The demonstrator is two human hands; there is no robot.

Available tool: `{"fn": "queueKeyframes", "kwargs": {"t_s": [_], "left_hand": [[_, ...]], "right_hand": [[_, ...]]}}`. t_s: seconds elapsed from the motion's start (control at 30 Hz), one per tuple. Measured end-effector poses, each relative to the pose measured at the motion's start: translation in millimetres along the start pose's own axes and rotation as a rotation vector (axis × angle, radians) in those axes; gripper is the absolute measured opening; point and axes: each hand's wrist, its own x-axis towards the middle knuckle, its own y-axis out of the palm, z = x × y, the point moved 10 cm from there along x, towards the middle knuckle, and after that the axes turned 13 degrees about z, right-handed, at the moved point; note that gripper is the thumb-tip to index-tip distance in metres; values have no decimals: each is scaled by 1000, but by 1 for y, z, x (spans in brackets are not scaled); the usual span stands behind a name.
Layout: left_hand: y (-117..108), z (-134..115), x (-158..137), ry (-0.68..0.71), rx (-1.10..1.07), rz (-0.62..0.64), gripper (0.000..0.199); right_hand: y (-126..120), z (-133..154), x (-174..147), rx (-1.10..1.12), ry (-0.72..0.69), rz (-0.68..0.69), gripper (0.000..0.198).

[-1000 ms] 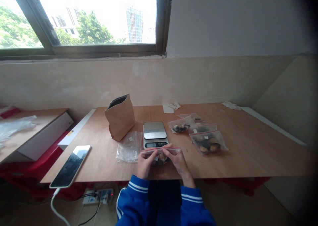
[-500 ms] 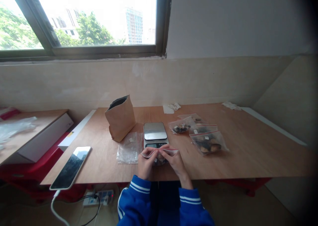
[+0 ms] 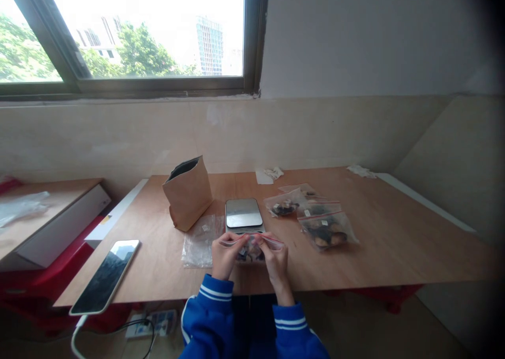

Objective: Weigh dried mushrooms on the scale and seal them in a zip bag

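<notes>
A clear zip-lock bag point(image 3: 251, 251) with a red strip along its top and dark and brown dried pieces inside hangs between my hands. My left hand point(image 3: 228, 253) pinches the bag's top edge on the left. On the right, my right hand point(image 3: 275, 255) pinches the same edge, its thumb close to my left thumb. Just beyond the bag is a digital kitchen scale point(image 3: 243, 213) with a bare steel plate; its display is mostly hidden. Flat clear plastic bags point(image 3: 199, 242) lie left of my left hand.
An open brown paper bag point(image 3: 188, 195) stands behind the flat bags. Several filled zip-lock bags point(image 3: 327, 232) lie right of the scale. A charging phone point(image 3: 106, 277) rests at the table's left edge. Crumpled tissue point(image 3: 273, 173) and white paper point(image 3: 264, 177) lie at the back.
Both hands still pinch the bag's top edge. They have moved slightly apart, and more of the bag's contents shows between them. The whole view has shifted a little.
</notes>
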Motion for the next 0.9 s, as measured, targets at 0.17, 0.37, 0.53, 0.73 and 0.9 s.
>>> {"fn": "queueKeyframes", "kwargs": {"t_s": [0.17,0.37,0.53,0.73,0.9], "left_hand": [[-9,-9,3,-23,17,-12,28],[-15,1,2,-73,-71,-34,37],[-13,2,4,-78,-172,-27,41],[-10,-15,0,-83,-47,132,54],[-83,-36,-11,68,175,-239,50]], "right_hand": [[2,0,3,-15,51,2,45],[4,-1,6,-19,68,58,57],[2,1,3,-85,66,-21,55],[-22,27,8,-110,29,-92,49],[-111,52,31,-248,-43,-381,58]]}}
